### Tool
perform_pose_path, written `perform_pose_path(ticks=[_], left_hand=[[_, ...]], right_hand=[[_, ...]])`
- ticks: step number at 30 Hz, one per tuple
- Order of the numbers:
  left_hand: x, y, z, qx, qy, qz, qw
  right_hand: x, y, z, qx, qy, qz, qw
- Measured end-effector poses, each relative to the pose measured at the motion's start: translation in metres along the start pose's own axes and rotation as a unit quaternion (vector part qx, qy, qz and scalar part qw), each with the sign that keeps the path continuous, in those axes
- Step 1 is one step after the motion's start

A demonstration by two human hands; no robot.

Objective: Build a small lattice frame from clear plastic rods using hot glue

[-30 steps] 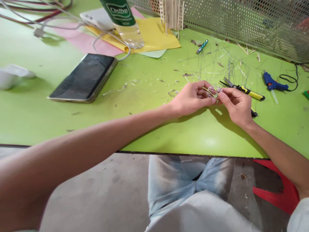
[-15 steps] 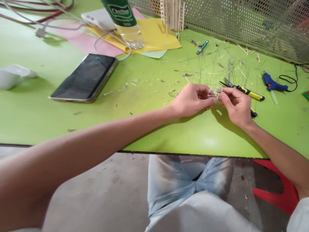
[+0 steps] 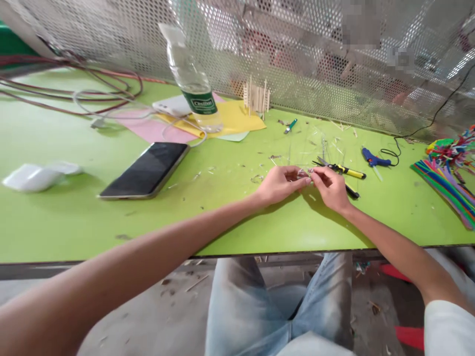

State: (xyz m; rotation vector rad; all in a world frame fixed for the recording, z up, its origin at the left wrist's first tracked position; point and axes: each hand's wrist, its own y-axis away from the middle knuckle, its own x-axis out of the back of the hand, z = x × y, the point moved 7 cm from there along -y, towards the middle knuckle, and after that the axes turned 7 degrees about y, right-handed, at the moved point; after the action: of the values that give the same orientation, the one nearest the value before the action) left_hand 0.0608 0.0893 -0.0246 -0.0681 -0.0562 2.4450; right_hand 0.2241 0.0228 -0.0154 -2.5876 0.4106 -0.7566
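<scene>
Head view, from someone looking on: the left hand and right hand meet at the fingertips, both nearly closed, pinching a tiny bundle of thin sticks between them, too small to make out its shape. It sits just above the green counter, steadied from both sides. Scissors lie at 2 o'clock within easy reach, a glue gun beyond; a phone rests at 9 o'clock, a water bottle at 10.
</scene>
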Motion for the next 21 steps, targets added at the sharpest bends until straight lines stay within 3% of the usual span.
perform_pose_path(ticks=[6, 21], left_hand=[[0.000, -0.002, -0.001, -0.001, -0.010, 0.001, 1.000], [-0.001, 0.010, 0.016, -0.028, -0.119, 0.071, 0.990]], right_hand=[[-0.001, 0.001, -0.002, 0.017, 0.012, -0.001, 1.000], [-0.002, 0.005, -0.014, 0.077, 0.046, -0.012, 0.996]])
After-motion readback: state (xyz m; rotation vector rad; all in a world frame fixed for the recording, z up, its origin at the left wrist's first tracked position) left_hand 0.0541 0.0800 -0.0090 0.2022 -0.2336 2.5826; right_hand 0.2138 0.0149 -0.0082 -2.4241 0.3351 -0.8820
